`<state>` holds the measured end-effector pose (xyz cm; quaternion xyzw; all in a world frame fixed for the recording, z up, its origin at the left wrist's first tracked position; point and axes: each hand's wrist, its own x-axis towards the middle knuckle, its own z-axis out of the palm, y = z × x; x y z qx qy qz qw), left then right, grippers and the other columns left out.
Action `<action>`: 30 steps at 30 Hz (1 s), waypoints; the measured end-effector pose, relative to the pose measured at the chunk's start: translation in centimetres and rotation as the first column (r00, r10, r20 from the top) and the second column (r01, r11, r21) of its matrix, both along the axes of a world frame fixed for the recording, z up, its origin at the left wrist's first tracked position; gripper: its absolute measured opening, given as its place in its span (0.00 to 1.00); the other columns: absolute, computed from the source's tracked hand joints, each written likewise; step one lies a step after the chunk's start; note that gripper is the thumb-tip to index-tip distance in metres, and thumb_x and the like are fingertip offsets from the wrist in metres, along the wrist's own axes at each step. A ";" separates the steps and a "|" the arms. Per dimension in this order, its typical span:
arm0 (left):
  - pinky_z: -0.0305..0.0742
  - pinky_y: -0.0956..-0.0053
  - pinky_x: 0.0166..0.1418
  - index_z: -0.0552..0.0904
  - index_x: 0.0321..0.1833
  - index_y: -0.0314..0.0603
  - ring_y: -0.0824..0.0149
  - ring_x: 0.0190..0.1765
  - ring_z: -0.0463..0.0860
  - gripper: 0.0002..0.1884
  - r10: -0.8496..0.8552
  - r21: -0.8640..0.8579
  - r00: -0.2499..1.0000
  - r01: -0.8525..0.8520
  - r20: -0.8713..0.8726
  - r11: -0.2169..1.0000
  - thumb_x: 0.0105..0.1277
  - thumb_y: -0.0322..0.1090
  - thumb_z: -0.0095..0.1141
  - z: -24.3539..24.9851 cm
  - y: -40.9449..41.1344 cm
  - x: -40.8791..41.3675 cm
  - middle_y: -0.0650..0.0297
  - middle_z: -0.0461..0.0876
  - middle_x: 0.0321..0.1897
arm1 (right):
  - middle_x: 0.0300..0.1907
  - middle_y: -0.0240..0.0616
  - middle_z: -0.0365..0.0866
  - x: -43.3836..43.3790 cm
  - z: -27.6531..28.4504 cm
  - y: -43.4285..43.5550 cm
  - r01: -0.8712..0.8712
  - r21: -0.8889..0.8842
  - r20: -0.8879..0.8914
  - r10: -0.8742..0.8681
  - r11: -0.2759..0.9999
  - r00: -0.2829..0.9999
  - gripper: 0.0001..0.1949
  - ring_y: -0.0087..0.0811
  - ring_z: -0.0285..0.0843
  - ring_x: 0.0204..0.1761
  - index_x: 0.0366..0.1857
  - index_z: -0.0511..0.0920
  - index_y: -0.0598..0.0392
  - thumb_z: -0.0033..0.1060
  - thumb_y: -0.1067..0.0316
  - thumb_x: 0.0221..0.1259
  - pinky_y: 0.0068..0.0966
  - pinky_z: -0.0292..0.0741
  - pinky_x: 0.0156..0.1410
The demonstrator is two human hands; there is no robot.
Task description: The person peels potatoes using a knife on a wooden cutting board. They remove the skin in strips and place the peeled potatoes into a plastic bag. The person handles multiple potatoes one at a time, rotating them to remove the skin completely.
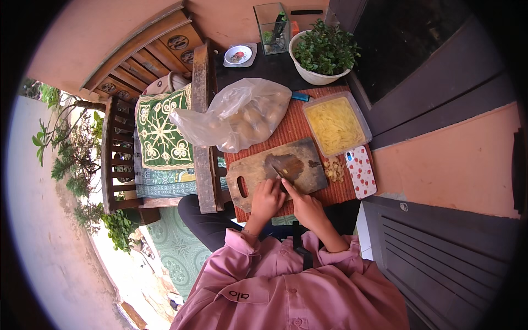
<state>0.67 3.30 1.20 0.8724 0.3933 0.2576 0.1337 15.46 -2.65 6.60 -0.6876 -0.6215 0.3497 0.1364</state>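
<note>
A wooden cutting board (pixel 251 169) with a slot handle and a dark wet patch lies before me. My right hand (pixel 307 208) grips a knife (pixel 277 170), its index finger laid along it and the blade over the wet patch. My left hand (pixel 267 198) rests on the board just left of the knife, fingers bent; whether it holds a piece is hidden. A small yellowish piece (pixel 285 171) lies beside the blade. Right of the board are brown peelings or scraps (pixel 334 170). Beyond it stands a plastic container (pixel 367 134) full of thin pale-yellow strips.
A translucent plastic bag (pixel 247 119) of round tan items sits behind the board on a red woven mat (pixel 295 119). A strawberry-patterned phone (pixel 361 172) lies at right. Further back are a potted plant (pixel 319 76), a glass tank (pixel 272 37) and a small dish (pixel 238 54). A wooden bench (pixel 202 144) stands left.
</note>
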 end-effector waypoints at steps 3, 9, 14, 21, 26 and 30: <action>0.72 0.64 0.42 0.78 0.54 0.29 0.56 0.37 0.75 0.24 0.008 -0.001 1.000 -0.008 -0.003 1.000 0.54 0.34 0.59 0.1 0.0 0.1 0.56 0.72 0.36 | 0.24 0.61 0.78 0.2 -0.7 -0.6 0.008 0.057 -0.010 -0.007 0.998 1.000 0.33 0.61 0.78 0.29 0.73 0.54 0.33 0.43 0.73 0.63 0.55 0.74 0.36; 0.73 0.64 0.42 0.77 0.55 0.28 0.55 0.37 0.75 0.25 0.013 -0.012 1.000 -0.013 -0.003 1.000 0.54 0.34 0.58 0.1 -0.1 0.0 0.55 0.72 0.36 | 0.21 0.59 0.77 0.5 0.4 -1.9 0.008 -0.029 0.021 -0.007 1.000 1.000 0.33 0.61 0.78 0.27 0.73 0.54 0.34 0.44 0.73 0.63 0.55 0.73 0.35; 0.73 0.64 0.43 0.77 0.56 0.28 0.55 0.38 0.75 0.25 0.009 -0.001 1.000 -0.009 -0.007 1.000 0.55 0.34 0.58 0.1 -0.2 0.0 0.55 0.72 0.37 | 0.21 0.60 0.76 0.4 0.3 -3.1 0.033 0.020 0.032 -0.033 0.999 0.999 0.32 0.61 0.78 0.27 0.73 0.54 0.34 0.44 0.72 0.65 0.55 0.73 0.35; 0.74 0.64 0.43 0.78 0.55 0.29 0.55 0.37 0.76 0.24 0.022 0.019 1.000 -0.023 0.012 1.000 0.55 0.33 0.58 0.1 -0.3 0.1 0.55 0.73 0.37 | 0.21 0.60 0.77 0.5 0.7 -3.4 0.044 -0.025 0.027 -0.043 0.999 0.999 0.31 0.62 0.78 0.28 0.74 0.53 0.34 0.43 0.70 0.66 0.55 0.73 0.36; 0.74 0.65 0.42 0.79 0.54 0.29 0.55 0.36 0.76 0.22 0.045 0.026 0.998 -0.046 0.035 0.999 0.55 0.32 0.59 0.2 -0.3 0.2 0.55 0.73 0.35 | 0.20 0.59 0.77 0.4 0.9 -3.4 0.023 0.000 0.050 -0.023 1.000 0.998 0.31 0.62 0.77 0.27 0.74 0.53 0.35 0.43 0.69 0.66 0.55 0.74 0.36; 0.74 0.64 0.42 0.79 0.53 0.30 0.55 0.37 0.77 0.22 0.048 0.022 0.998 -0.049 0.043 0.999 0.55 0.33 0.59 0.1 -0.4 0.2 0.55 0.73 0.35 | 0.20 0.59 0.76 0.3 0.6 -3.3 0.016 0.016 0.073 -0.017 1.000 0.997 0.30 0.62 0.77 0.26 0.74 0.53 0.35 0.43 0.68 0.67 0.55 0.73 0.35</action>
